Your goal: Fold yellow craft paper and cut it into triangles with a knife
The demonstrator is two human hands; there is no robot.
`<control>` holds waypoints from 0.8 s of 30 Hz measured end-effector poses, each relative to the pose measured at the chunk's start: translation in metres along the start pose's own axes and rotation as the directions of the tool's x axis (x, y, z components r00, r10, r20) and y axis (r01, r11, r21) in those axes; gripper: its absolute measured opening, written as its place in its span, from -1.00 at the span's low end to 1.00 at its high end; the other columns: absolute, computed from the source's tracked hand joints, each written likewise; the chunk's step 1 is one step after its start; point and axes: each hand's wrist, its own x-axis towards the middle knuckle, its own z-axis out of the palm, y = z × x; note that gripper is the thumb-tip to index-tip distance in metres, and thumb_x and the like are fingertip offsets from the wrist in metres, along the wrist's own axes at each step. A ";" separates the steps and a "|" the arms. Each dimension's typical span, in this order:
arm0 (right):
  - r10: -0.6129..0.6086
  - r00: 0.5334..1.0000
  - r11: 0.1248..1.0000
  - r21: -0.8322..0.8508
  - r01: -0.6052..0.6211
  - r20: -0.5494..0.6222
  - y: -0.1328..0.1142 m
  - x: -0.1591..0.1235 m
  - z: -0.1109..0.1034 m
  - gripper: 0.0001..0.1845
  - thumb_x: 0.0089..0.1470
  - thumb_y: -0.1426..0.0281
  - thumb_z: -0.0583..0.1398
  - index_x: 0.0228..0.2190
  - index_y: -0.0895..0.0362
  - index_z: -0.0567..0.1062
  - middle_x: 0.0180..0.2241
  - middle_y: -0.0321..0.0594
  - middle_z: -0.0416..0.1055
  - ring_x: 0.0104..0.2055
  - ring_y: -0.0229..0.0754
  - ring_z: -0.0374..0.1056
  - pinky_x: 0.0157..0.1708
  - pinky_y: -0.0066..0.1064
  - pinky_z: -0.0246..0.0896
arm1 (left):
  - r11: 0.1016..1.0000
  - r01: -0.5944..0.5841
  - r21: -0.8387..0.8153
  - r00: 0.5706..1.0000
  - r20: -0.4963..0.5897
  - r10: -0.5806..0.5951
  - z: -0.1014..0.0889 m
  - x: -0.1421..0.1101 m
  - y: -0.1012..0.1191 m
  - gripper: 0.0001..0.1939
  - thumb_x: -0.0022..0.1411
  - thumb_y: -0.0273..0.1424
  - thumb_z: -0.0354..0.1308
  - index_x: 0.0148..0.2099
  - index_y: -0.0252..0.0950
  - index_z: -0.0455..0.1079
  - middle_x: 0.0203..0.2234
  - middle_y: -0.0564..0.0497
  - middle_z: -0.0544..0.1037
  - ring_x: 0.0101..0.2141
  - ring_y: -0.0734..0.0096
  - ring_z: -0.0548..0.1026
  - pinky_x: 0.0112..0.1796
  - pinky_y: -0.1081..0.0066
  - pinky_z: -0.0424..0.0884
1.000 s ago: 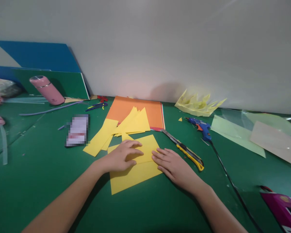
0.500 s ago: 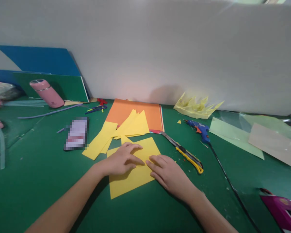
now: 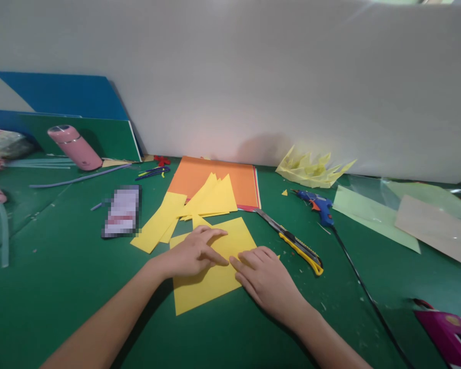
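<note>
A sheet of yellow paper (image 3: pixel 200 297) lies flat on the green table before me. My left hand (image 3: pixel 195 251) rests on its left half, fingers stretched and spread toward the middle. On the right edge lies my right hand (image 3: pixel 263 274), fingers extended and slightly bent, its fingertips close to those of the left. Just beyond the sheet are a pile of yellow paper triangles (image 3: pixel 215 197) and yellow paper strips (image 3: pixel 159 220). A utility knife (image 3: pixel 290 241) with a yellow handle and its blade out lies to the right of the sheet.
Orange paper (image 3: pixel 238 177) lies stacked at the back. On the right are a blue glue gun (image 3: pixel 318 205) with a black cord, a spiky yellow paper crown (image 3: pixel 315 171) and pale sheets (image 3: pixel 376 218). To the left are a pixelated phone-like object (image 3: pixel 122 211) and a pink bottle (image 3: pixel 77 148).
My right hand has shifted slightly left along the yellow sheet, its fingertips now nearer the left hand's. The left hand stays nearly in place.
</note>
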 end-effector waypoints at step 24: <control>0.029 0.999 0.998 0.062 -0.027 -0.042 0.001 0.000 0.001 -0.71 0.21 0.45 0.03 -0.11 0.13 0.48 -0.42 -0.18 0.36 -0.35 -0.13 0.20 -0.32 -0.30 0.04 | 1.000 0.024 -0.016 1.000 0.016 -0.024 -0.002 0.000 0.001 -0.64 0.23 -0.55 0.04 -0.18 0.00 0.56 0.19 0.02 0.22 0.11 0.08 0.16 0.04 -0.02 0.21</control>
